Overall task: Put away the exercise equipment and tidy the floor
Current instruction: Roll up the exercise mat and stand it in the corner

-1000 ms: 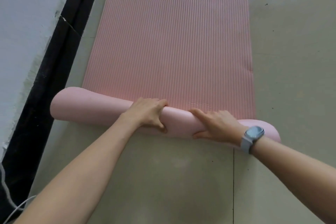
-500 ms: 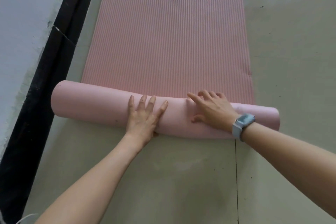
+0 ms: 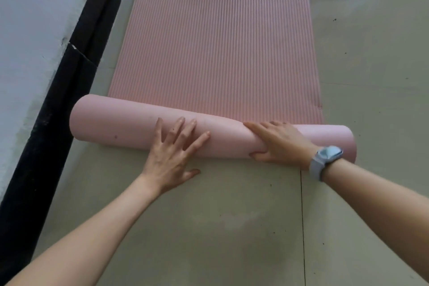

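A pink exercise mat [image 3: 220, 37] is laid lengthwise on the pale floor [image 3: 220, 227], its ribbed upper face stretching away toward the top of the view, and its near end is wound into a smooth roll [image 3: 120, 123] that lies crosswise just in front of the person. The left hand [image 3: 173, 158] is placed flat against the near side of the roll, fingers straight and spread on the foam, with the thumb stretched out low beside the floor (nothing is gripped by it). The right hand [image 3: 279, 144] is set over the top of the roll further to the right; its fingers are draped across the crest while the thumb is tucked under the near side, so the roll appears to be loosely clasped, though how far the fingertips curl behind the crest cannot be seen. A pale grey smartwatch [image 3: 326, 158] is worn on the right wrist. To the left, a black skirting strip [image 3: 58, 100] is seen running along the foot of a white wall [image 3: 27, 30], and the left end of the roll is close to it without touching.
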Available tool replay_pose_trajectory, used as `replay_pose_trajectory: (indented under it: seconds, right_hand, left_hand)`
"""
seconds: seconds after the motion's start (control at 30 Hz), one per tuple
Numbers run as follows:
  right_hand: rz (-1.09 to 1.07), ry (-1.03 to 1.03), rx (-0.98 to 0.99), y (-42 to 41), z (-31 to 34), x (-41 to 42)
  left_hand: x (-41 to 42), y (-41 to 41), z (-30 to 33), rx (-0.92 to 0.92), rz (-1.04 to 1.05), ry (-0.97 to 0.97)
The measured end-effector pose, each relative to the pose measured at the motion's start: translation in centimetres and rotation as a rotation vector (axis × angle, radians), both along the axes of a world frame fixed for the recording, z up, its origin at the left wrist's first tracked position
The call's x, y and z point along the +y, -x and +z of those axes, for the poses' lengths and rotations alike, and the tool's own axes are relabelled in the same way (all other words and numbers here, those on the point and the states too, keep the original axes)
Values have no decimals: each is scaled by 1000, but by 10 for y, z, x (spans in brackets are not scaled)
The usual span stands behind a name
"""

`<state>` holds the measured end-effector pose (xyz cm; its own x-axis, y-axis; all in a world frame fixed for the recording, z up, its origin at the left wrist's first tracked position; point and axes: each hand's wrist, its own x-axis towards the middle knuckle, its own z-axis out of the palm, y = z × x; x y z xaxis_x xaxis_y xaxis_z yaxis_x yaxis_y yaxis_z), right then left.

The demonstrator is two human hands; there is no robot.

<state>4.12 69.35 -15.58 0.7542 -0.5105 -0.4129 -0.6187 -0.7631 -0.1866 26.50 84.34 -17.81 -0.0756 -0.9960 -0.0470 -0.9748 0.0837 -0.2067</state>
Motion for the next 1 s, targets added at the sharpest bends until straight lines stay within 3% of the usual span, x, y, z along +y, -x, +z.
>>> replay_pose_trajectory:
  seconds: [0.07,0.13,0.27,0.33,0.43,0.57,0.63,0.87,1.0]
  right_hand:
    - [-66,-114,-12,-7,8,-21]
    - [-109,-101,32,-11,10,-29]
    - [-100,353,-63,-8,4,-3]
    - [3,461,-98,-9,2,19]
    - [54,344,57,-19,2,41]
    - [-27,226,134,-33,21,34]
    - [-28,125,270,-39,36,26]
    - [-30,-233,474,-44,66,25]
    - [-22,-248,376,-44,65,11]
  left_hand:
    - [-3,7,-3,-10,53,-1]
    - [-19,15,-2,33,168,-34]
    - [-57,11,12,133,236,-158]
    - [-74,0,22,180,234,-271]
    - [-93,-6,37,199,215,-342]
    - [-74,5,44,233,269,-223]
    - [-51,12,50,296,292,-208]
    - [-16,9,76,384,232,-572]
    - [-41,3,73,334,221,-625]
